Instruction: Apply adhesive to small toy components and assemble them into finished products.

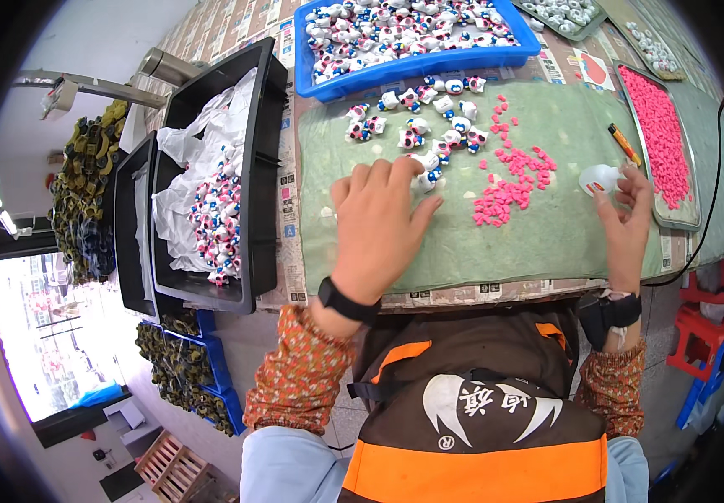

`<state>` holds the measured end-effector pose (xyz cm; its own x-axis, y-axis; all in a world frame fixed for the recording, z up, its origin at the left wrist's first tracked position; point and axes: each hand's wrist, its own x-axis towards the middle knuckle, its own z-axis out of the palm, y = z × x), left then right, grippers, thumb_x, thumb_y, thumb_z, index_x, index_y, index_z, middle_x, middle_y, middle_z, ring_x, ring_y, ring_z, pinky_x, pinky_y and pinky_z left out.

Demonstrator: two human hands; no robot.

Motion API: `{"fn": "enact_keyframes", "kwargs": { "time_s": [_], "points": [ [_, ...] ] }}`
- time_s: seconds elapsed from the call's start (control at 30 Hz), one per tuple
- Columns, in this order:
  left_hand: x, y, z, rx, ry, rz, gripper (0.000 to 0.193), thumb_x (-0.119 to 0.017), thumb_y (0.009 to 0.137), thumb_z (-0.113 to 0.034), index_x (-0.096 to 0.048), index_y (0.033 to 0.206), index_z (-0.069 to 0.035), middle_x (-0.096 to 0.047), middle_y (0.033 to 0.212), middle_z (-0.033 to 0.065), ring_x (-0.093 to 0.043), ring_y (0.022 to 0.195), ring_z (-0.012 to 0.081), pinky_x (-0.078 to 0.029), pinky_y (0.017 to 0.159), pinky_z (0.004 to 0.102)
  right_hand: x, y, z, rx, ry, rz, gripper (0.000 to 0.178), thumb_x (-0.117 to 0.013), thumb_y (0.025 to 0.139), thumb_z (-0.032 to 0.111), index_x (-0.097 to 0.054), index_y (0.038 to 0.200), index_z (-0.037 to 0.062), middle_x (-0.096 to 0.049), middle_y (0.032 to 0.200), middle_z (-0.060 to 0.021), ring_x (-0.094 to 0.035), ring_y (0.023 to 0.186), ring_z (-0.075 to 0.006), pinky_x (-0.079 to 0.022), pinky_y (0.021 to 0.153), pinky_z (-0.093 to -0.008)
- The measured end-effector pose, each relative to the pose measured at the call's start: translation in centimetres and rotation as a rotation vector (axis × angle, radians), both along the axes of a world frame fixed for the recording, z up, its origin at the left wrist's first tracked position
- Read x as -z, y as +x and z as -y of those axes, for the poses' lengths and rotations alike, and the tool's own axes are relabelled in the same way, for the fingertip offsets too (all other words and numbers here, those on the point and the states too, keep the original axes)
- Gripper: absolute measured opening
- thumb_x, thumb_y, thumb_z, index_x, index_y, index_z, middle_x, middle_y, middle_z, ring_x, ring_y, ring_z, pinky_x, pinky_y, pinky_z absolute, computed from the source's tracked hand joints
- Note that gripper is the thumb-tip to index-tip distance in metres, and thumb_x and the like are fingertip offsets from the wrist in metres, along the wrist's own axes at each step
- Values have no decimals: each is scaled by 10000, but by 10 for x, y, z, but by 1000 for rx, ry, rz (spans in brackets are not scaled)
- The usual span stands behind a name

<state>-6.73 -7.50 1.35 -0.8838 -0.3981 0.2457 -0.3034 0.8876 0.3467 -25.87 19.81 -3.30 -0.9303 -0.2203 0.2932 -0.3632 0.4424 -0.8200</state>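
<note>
My left hand [376,225] reaches over the green cloth [345,159] with its fingers stretched and the thumb apart. Just off its index fingertip lies a small white figurine [429,178] with blue and pink parts; I cannot tell whether they touch. Several more figurines [454,137] like it are grouped beyond. In my right hand [627,214], a small white squeeze bottle [601,179] is pinched between thumb and fingers, tilted to the left. Between my hands is a scatter of small pink pieces [513,186].
Figurines fill a blue tray [416,70] at the back. A black crate [263,159] on the left holds figurines on white paper. To the right stand a metal tray [670,220] of pink pieces and an orange-yellow marker-like tube [624,144]. A black cable [714,180] runs down the right side.
</note>
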Motion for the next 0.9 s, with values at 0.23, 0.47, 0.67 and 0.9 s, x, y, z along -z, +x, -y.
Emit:
{"fn": "enact_keyframes", "kwargs": {
  "time_s": [0.23, 0.47, 0.67, 0.9],
  "points": [
    [23, -21, 6, 14, 1, 83, 283, -773, 860, -199, -574, 1031, -93, -648, 913, 94, -592, 807, 292, -455, 730, 445, 12, -16, 5, -141, 152, 57, 330, -714, 934, 114, -629, 1248, 58, -621, 1075, -51, -557, 925, -151, -471, 803, -304],
    [-7, 10, 2, -21, 1000, -29, 397, -643, 998, -107, -558, 1380, -40, -686, 1116, 45, -598, 922, 80, -527, 773, 273, -21, 13, 7, -304, -151, 267, 279, -666, 944, 52, -606, 1215, 35, -620, 1072, -23, -560, 967, -104, -466, 866, -260],
    [-26, 41, -21, -45, 1489, -27, 395, -617, 1031, -129, -557, 1409, -33, -676, 1289, 126, -655, 1030, 132, -581, 886, 314, -64, 60, 8, -590, -20, 223, 459, -731, 888, 94, -584, 1318, 28, -670, 1122, -105, -652, 955, -150, -519, 849, -301],
    [-12, 62, -48, -128, 1665, -135, 363, -653, 1011, -96, -554, 1357, -43, -680, 1222, 148, -689, 1011, 148, -607, 880, 316, -77, 93, 12, -786, -156, 73, 397, -810, 794, 81, -642, 1149, 22, -716, 1014, -144, -688, 749, -257, -541, 679, -351]
  ]
}}
